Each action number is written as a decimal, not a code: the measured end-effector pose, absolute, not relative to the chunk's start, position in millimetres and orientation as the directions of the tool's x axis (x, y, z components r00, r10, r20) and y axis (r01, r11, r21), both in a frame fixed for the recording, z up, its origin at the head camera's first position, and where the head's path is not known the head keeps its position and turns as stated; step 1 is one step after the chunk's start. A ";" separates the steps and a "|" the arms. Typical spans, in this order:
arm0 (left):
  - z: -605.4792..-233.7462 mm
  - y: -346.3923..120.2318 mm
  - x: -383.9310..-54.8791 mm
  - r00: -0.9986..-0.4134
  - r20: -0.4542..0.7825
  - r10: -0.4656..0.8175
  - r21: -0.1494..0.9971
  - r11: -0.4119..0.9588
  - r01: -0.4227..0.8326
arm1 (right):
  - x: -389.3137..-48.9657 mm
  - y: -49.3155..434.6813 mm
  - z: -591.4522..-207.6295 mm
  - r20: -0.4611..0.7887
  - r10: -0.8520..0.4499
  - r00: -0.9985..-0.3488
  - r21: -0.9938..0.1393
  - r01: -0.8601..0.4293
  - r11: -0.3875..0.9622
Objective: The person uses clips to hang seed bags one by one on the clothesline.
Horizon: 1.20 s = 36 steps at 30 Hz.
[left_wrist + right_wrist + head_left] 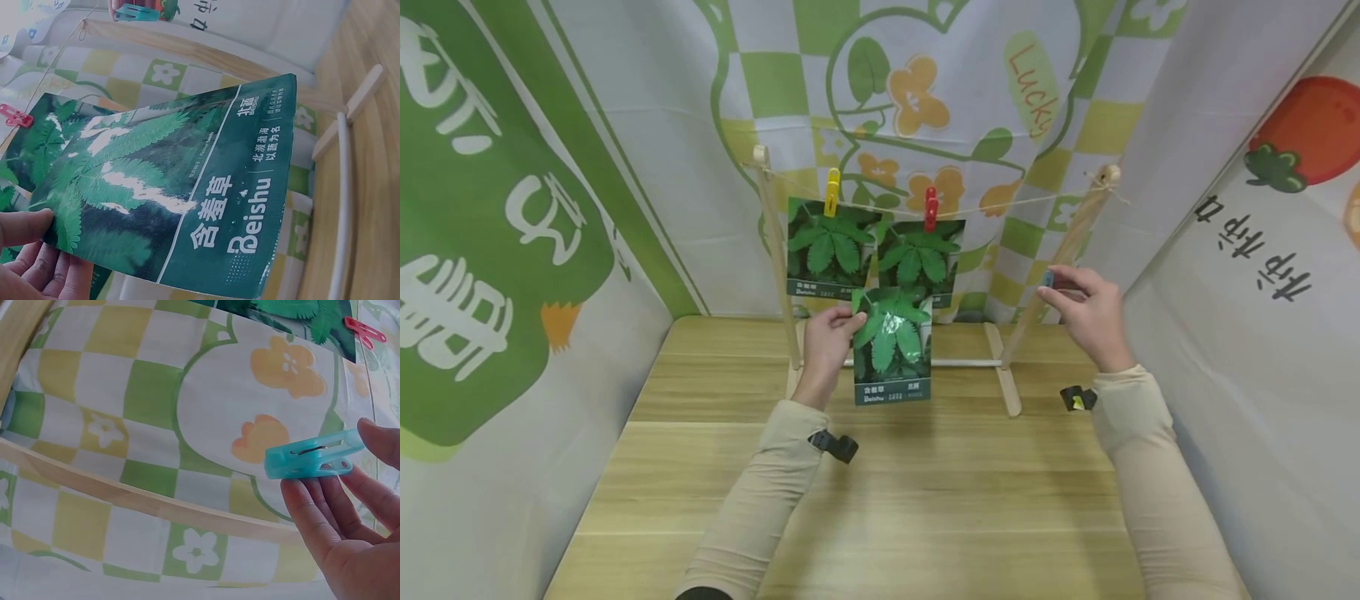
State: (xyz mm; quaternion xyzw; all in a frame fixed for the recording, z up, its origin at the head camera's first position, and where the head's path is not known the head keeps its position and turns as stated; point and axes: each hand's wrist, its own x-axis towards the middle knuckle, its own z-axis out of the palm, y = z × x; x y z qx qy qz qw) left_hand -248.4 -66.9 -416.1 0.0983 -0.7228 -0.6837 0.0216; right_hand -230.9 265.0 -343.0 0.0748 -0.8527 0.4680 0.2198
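Note:
My left hand point(833, 343) pinches a green seed packet point(891, 346) by its left edge, thumb in front and fingers behind. The packet shows fern-like leaves and white lettering, and overlaps two others in the head view. Between thumb and fingers, my right hand point(1092, 312) holds a translucent turquoise clothespin point(312, 456), near the stand's right post. On the string point(1022, 201) hang two like packets: the left packet point(827, 250) under a yellow clothespin point(832, 193), the right packet point(936, 250) under a red clothespin point(930, 210).
The string runs between two wooden posts point(778, 258) of a stand with feet and a white crossbar point(966, 362) on the wooden table point(955, 500). Patterned cloth point(782, 83) hangs behind, with printed walls at both sides. Black straps are on both wrists.

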 end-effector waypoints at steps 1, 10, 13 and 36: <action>-414.7 -66.9 -248.9 -0.980 -0.100 -0.173 0.993 0.044 -0.109 | -231.0 265.1 -340.8 0.448 0.081 -0.890 -0.764 -0.335 0.552; -400.2 -67.1 -251.1 -0.986 -0.070 -0.152 0.996 0.038 -0.076 | -236.2 268.6 -324.2 0.493 0.083 -0.866 -0.757 -0.380 0.531; -396.2 -66.1 -250.1 -0.986 -0.072 -0.150 0.997 0.031 -0.077 | -237.9 269.9 -318.9 0.504 0.092 -0.859 -0.755 -0.386 0.530; -367.4 -45.1 -255.6 -0.992 -0.002 -0.124 0.998 -0.055 0.004 | -247.3 261.5 -270.8 0.572 0.022 -0.820 -0.701 -0.474 0.532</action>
